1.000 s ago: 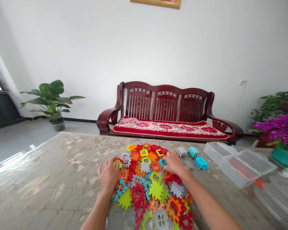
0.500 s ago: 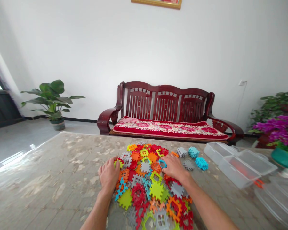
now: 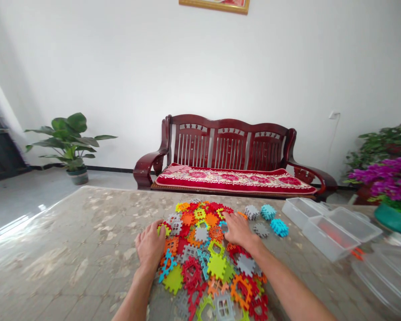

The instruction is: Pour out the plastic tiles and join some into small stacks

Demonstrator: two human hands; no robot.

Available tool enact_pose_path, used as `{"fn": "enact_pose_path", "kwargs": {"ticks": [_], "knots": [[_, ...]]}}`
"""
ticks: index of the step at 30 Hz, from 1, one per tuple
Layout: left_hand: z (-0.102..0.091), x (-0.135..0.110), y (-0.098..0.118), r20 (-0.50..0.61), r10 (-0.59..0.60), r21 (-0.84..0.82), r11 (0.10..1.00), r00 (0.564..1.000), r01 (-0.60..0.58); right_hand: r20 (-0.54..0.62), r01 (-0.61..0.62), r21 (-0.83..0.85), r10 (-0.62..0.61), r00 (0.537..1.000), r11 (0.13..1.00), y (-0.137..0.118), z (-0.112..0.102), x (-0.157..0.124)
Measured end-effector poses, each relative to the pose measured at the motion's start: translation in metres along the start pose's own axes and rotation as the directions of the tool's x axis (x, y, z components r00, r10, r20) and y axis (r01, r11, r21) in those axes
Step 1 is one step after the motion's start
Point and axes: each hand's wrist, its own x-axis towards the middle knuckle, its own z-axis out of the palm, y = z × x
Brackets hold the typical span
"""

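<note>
A pile of toothed plastic interlocking tiles (image 3: 202,235) in red, orange, lime, grey and blue lies on the covered table. At its left edge rests my left hand (image 3: 150,244), fingers loosely bent and apart, the tips beside a lime tile (image 3: 167,229). My right hand (image 3: 239,228) reaches over the pile's right side. Its thumb and fingers are closed about a blue tile (image 3: 223,227), which the hand partly covers. To the right of that hand stand small stacks: grey tiles (image 3: 251,212), more grey tiles (image 3: 261,230), and blue tiles (image 3: 268,211) beside another blue stack (image 3: 280,228).
Clear plastic boxes (image 3: 330,238) stand open at the right, with orange pieces (image 3: 357,254) by them and clear lids (image 3: 387,276) nearer me. A pot of purple flowers (image 3: 387,178) stands behind. Beyond the table is a wooden bench (image 3: 227,142); a potted plant (image 3: 73,142) stands left.
The view has shifted slightly. My right hand covers more of the blue tile than before. My left hand stays at the pile's edge, and the stacks look the same.
</note>
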Motion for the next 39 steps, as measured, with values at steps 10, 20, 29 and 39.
{"fn": "enact_pose_path", "kwargs": {"ticks": [10,20,29,39], "knots": [[-0.003,0.001,0.000,0.058,-0.006,0.037,0.999,0.998,0.004,-0.141,-0.325,0.187,0.353,0.925,0.927,0.055,-0.023,-0.023],[-0.002,0.002,0.000,0.043,0.007,0.057,0.998,0.999,-0.009,-0.051,-0.709,0.142,0.721,0.692,0.691,0.175,-0.016,-0.054],[-0.003,0.002,0.000,0.075,-0.007,0.068,0.998,0.997,0.002,0.005,-0.709,0.069,0.710,0.704,0.702,0.178,-0.005,-0.056],[-0.006,0.000,0.004,0.043,0.002,0.020,1.000,0.999,-0.003,-0.111,-0.327,0.406,0.402,0.909,0.853,0.118,-0.002,-0.038]]}}
